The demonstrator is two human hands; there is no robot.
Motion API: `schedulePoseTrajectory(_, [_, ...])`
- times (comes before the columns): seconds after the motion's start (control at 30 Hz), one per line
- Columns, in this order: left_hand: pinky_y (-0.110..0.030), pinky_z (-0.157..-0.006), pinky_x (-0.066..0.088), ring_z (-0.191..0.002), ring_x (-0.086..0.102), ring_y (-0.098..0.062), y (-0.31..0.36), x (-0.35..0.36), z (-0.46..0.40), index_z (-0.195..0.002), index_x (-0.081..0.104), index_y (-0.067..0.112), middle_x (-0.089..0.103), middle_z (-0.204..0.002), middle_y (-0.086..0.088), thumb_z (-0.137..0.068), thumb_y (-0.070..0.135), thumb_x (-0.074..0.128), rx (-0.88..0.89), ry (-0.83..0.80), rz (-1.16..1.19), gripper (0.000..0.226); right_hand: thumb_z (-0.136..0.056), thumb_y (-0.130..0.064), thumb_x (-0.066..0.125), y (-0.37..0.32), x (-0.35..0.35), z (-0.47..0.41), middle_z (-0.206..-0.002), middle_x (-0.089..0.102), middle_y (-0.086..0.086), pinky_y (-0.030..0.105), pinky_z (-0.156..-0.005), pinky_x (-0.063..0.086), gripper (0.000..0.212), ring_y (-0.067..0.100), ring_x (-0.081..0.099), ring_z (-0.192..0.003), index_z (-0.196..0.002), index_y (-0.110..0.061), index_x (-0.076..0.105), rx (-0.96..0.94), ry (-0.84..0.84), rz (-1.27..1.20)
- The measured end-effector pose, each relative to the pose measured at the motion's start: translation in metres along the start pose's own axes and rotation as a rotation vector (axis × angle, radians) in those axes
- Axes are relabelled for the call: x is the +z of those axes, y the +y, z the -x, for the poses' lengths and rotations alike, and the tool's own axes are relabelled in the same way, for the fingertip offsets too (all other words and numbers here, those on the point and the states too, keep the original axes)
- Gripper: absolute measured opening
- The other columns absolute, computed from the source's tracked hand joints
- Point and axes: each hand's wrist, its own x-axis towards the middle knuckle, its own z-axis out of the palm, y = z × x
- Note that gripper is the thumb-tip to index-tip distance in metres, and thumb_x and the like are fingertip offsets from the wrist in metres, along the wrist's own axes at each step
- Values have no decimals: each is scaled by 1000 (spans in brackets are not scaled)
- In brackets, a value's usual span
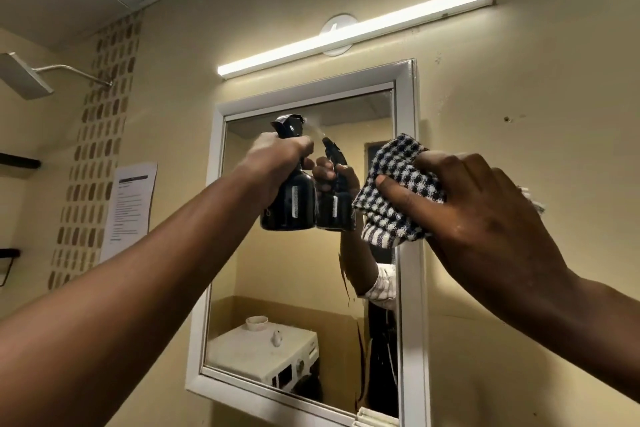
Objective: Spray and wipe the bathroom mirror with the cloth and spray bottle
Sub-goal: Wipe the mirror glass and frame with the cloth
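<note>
Mist leaves the bottle (289, 198) gripped in left-hand fingers (298, 144); right-hand fingers (408, 196) clamp the cloth (388, 215) against the mirror (301, 288).

Beige wall (519, 114) is carrying all fixtures. White-framed mirror (287, 270) is hanging flat against it, centre. Lit light bar (353, 31) is sitting just above the mirror, tilted in view, crossing a round white mount (335, 51). Printed sheet (130, 208) is sticking to the wall left of the mirror. In the reflection, a white washing machine (256, 354) is bearing a bowl (256, 322) and a small white object (277, 338), slightly apart.
</note>
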Motion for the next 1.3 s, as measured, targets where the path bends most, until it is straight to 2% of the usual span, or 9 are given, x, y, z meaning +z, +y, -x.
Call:
schedulePoseTrajectory(0.1, [-24,-49,49,-65,61,-18,-14,-21,-13,-85,61,16,68,-83,-5,-88,23,63,55,121,-123,8,-69,-10,80,-7,0,-2,-126,54,27,48,-76,50,70,41,50,-110,-135,-12,57,-5,-7,3])
schedulePoseTrajectory(0.23, [-42,-78,54,-85,66,-25,-35,-53,-20,-101,62,18,74,-96,-5,-85,29,65,10,184,-142,19,-66,-9,83,-15,1,-4,-126,55,28,48,-77,51,72,41,51,-110,-134,-11,58,-8,-17,0])
schedulePoseTrajectory(0.4, [-28,-57,44,-70,63,-18,-64,-84,-15,-103,68,12,71,-85,-3,-83,31,67,-9,305,-285,27,-64,-9,83,-29,6,-12,-125,56,29,49,-77,52,72,42,52,-109,-132,-10,60,-21,-11,-30])
schedulePoseTrajectory(0.57, [-32,-68,49,-76,62,-18,-87,-105,3,-115,67,11,71,-88,1,-83,29,66,-72,265,-278,37,-70,-15,70,-42,9,-23,-127,54,28,50,-78,51,65,42,49,-111,-134,-11,58,-42,11,-70])
schedulePoseTrajectory(0.83, [-35,-74,49,-81,63,-18,-119,-113,43,-108,68,13,72,-87,2,-83,30,66,-145,222,-309,31,-74,-17,60,-54,10,-29,-125,55,30,51,-75,50,58,43,48,-109,-132,-8,60,-69,36,-108])
schedulePoseTrajectory(0.93, [-35,-77,50,-89,65,-20,-126,-112,55,-111,68,15,74,-92,4,-84,30,65,-165,156,-284,32,-73,-16,62,-58,11,-29,-124,55,31,52,-75,51,59,45,52,-108,-131,-7,61,-79,39,-111])
schedulePoseTrajectory(1.07, [-29,-64,47,-76,64,-15,-135,-109,69,-104,70,15,74,-82,6,-82,30,65,-164,159,-303,27,-73,-14,68,-57,11,-28,-125,54,31,52,-76,51,60,46,52,-108,-132,-7,60,-81,36,-109])
schedulePoseTrajectory(1.2, [-31,-68,47,-81,63,-17,-146,-111,88,-104,70,14,74,-94,1,-81,31,66,-214,129,-277,28,-73,-12,72,-55,9,-24,-125,54,32,53,-76,50,61,46,51,-108,-132,-8,59,-75,28,-110])
schedulePoseTrajectory(1.3, [-30,-64,47,-75,62,-19,-153,-112,100,-89,74,17,71,-84,-1,-79,30,68,-238,153,-318,18,-70,-9,78,-52,8,-21,-126,53,32,54,-76,49,66,48,51,-108,-133,-8,59,-72,12,-110])
